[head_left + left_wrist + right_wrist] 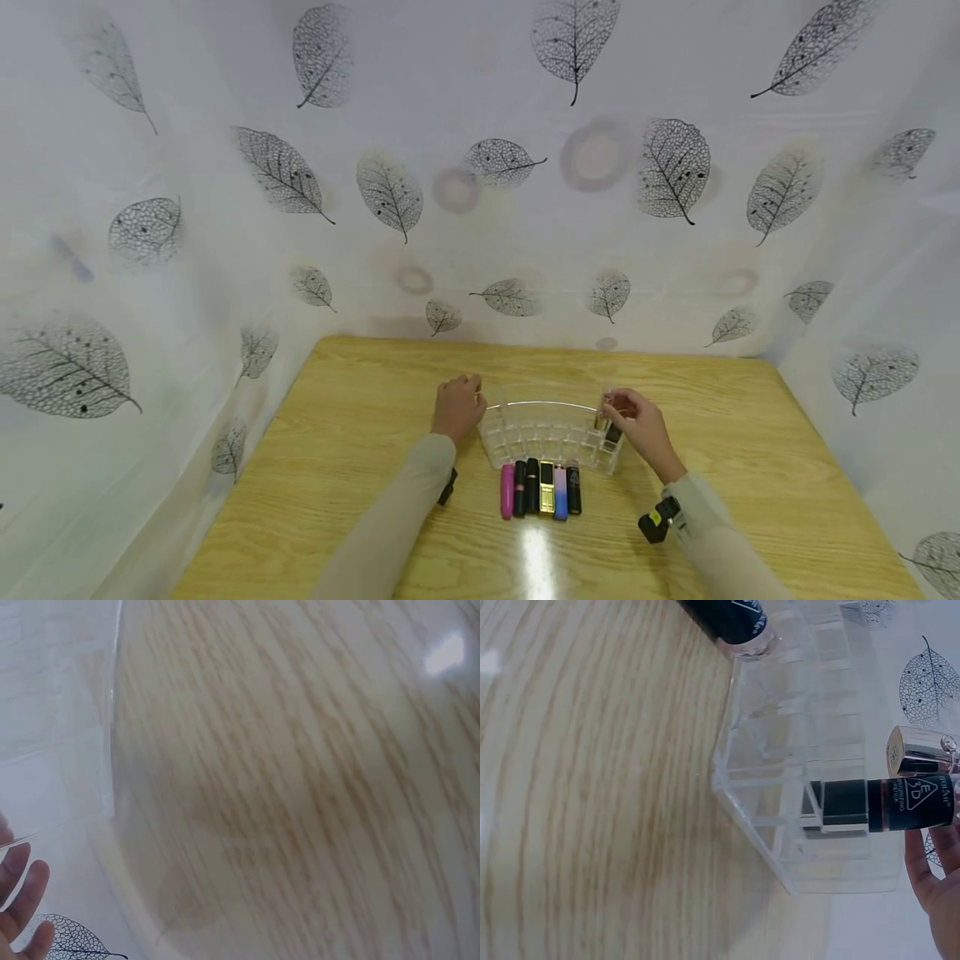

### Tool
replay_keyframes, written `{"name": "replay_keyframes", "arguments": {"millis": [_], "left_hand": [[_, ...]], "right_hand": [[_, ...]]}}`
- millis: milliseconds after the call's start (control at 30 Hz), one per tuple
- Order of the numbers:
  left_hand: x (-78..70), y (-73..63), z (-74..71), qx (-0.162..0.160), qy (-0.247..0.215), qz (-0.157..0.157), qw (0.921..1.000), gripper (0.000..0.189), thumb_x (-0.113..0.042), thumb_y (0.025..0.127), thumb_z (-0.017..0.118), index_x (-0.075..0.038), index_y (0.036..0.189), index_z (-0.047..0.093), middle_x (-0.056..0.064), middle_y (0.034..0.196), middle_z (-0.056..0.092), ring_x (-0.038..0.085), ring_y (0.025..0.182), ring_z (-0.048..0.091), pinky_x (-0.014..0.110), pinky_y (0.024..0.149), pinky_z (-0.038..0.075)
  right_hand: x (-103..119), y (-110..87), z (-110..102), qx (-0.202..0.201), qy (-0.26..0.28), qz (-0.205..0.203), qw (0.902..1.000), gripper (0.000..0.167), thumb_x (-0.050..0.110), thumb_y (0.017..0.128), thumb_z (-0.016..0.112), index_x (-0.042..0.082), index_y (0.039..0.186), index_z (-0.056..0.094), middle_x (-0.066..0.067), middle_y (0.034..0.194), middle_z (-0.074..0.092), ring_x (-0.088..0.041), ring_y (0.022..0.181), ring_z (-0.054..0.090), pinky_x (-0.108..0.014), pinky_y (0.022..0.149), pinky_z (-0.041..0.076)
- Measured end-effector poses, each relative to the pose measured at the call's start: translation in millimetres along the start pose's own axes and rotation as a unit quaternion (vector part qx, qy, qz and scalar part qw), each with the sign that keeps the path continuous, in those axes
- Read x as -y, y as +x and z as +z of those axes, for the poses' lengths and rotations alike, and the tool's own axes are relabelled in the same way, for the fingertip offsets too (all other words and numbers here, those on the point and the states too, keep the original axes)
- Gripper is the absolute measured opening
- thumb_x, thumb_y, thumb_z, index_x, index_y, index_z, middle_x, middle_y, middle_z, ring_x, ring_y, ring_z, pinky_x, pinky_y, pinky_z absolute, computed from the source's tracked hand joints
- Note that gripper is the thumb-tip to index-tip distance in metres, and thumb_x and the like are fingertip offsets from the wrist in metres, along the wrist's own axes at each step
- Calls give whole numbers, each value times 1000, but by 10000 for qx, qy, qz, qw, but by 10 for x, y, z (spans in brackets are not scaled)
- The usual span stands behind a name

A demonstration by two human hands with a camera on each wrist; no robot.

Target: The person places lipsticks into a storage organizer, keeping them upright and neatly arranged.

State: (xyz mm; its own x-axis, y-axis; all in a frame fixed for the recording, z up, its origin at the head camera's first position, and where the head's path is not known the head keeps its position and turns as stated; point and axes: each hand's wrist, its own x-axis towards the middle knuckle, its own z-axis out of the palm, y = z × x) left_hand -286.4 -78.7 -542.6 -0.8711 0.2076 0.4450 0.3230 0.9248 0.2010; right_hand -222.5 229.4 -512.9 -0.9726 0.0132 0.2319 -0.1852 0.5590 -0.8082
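Note:
A clear plastic lipstick organizer (540,433) with stepped rows of slots stands on the table. At its left end, my left hand (459,408) holds the edge; in the left wrist view the fingers (26,892) sit by the clear rim. My right hand (636,421) is over the organizer's right end and pinches a shiny rose-gold lipstick (922,750), its base pointing at the slots. Just beside it, a black lipstick (907,804) stands in an end slot, close to the fingers. My fingers' grip on the gold tube is partly cut off by the frame.
In front of the organizer, several lipsticks lie in a row: a pink one (507,490), black ones, a black-and-gold one (547,487), and a purple-blue one (561,492). Behind the wooden table (375,367) hangs a leaf-print curtain (480,242), which also runs along both sides.

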Motion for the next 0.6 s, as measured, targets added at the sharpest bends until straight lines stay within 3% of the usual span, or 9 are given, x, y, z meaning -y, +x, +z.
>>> {"name": "replay_keyframes", "arguments": {"millis": [600], "left_hand": [[-21, -7, -6, 125, -82, -149, 9998, 5, -14, 81, 62, -13, 84, 59, 3, 77, 62, 21, 71, 62, 42, 72, 50]], "right_hand": [[-102, -42, 106, -7, -88, -338, 9994, 19, 15, 86, 66, 7, 103, 64, -10, 92, 67, 5, 76, 57, -19, 63, 49]]}}
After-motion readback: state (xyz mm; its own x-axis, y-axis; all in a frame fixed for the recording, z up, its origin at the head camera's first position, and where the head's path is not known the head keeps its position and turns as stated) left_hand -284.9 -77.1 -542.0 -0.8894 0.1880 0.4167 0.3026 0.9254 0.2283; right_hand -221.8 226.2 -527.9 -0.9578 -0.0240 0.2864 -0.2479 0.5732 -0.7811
